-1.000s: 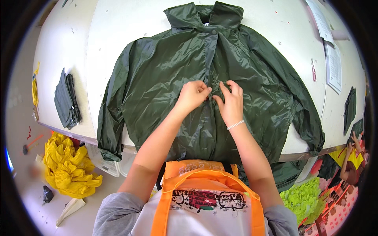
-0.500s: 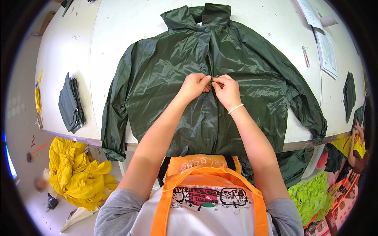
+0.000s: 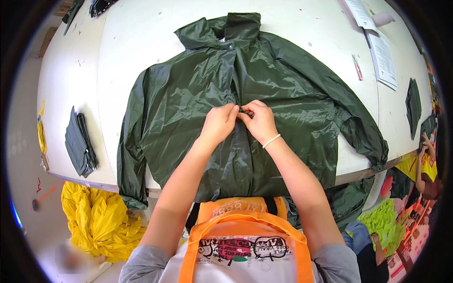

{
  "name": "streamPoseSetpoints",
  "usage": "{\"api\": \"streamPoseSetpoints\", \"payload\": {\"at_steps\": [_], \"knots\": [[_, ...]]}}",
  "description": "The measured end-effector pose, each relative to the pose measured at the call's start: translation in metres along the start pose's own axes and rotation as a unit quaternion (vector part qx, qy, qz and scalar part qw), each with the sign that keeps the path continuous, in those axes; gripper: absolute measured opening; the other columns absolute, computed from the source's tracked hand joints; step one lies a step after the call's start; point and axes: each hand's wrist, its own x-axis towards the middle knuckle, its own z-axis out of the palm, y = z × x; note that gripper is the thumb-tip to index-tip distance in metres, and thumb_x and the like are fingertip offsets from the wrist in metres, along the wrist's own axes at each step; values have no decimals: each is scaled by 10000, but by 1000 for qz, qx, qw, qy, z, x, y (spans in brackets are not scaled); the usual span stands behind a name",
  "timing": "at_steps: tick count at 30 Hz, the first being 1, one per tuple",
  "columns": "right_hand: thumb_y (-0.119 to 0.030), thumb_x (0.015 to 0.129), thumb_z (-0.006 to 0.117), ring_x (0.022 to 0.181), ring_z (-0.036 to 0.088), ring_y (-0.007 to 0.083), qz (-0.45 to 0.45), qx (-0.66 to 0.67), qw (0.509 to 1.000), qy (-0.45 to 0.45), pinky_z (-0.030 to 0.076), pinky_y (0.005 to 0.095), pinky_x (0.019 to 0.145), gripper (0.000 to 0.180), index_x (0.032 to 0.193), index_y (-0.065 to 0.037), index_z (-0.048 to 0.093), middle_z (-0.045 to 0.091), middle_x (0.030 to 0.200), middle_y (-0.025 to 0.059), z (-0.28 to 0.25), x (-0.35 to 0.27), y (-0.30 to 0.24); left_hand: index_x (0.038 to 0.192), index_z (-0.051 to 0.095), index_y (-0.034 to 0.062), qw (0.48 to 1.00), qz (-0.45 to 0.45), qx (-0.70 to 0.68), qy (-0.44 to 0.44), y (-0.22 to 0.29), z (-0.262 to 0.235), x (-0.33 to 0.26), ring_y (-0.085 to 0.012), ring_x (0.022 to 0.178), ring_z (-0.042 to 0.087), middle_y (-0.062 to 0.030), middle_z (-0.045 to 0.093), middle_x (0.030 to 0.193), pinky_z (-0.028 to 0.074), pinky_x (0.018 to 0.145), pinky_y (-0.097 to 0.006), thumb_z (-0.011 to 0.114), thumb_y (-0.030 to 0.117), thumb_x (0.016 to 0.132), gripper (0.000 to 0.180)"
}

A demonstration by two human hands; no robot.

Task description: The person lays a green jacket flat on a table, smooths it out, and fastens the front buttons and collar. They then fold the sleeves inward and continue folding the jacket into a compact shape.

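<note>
A shiny dark green rain jacket (image 3: 184,104) lies front side up on the table, its collar at the far end and its hem at the near edge. Both sleeves are spread out to the sides. Halfway down the front opening, my left hand (image 3: 220,123) pinches the placket edge. Close beside it, my right hand (image 3: 258,121), with a white beaded bracelet at the wrist, pinches the same edge. The fingertips nearly meet and hide whatever small fastener may be between them. At the neck, a round snap (image 3: 231,47) shows on the placket.
On the white table (image 3: 141,28), folded dark green pieces (image 3: 81,144) lie left, thread snips (image 3: 357,67) and printed sheets (image 3: 381,54) right. Yellow fabric (image 3: 96,219) is heaped below at left, lime green fabric (image 3: 384,224) at right. Other people are at both lower sides.
The whole view has shifted slightly, so the jacket sits lower and further left in the picture. My hands stay at the same spot on the placket. A seated person's leg now shows at lower right.
</note>
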Motion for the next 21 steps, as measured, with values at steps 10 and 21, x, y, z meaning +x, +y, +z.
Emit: {"api": "streamPoseSetpoints", "payload": {"at_steps": [10,21], "knots": [[-71,718,685,848,540,336,-31,-45,997,59,454,417,756,99,729,-29,596,555,800,133,10,-2,15,1191,542,-1,989,1,27,145,-35,-8,-92,-269,1071,585,-162,609,1146,436,925,-341,492,82,928,280],[-135,762,681,794,562,352,-83,-79,990,78,456,432,736,146,722,-15,610,581,778,152,12,-8,23,1252,466,-4,945,8,242,220,-77,-23,-162,-368,1258,405,-187,453,1350,289,1056,-461,601,110,830,458]]}}
